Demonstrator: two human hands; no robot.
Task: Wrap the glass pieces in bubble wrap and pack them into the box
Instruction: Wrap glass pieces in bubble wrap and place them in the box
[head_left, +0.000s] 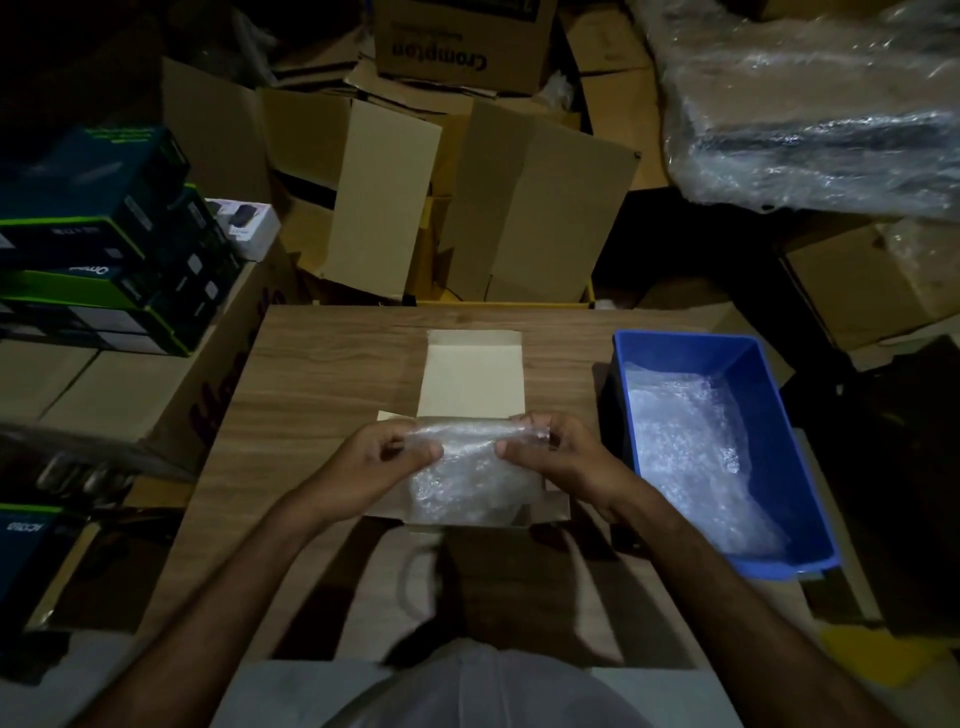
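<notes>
Stacked cardboard cartons (467, 171) crowd the dim room behind a wooden table (322, 374), where a blue plastic bin (748, 364) lined with bubble wrap sits at the right edge. At the table's middle lies a small open box (472, 374), lid flap folded away. Over it, the left hand (363, 467) and right hand (561, 462) each pinch an end of a bubble-wrapped bundle (467, 467); the glass inside cannot be made out.

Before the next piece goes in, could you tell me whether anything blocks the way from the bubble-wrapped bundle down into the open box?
Nothing visible does. Left hand and right hand hold the bundle right above the open box, whose lid is folded back.
</notes>
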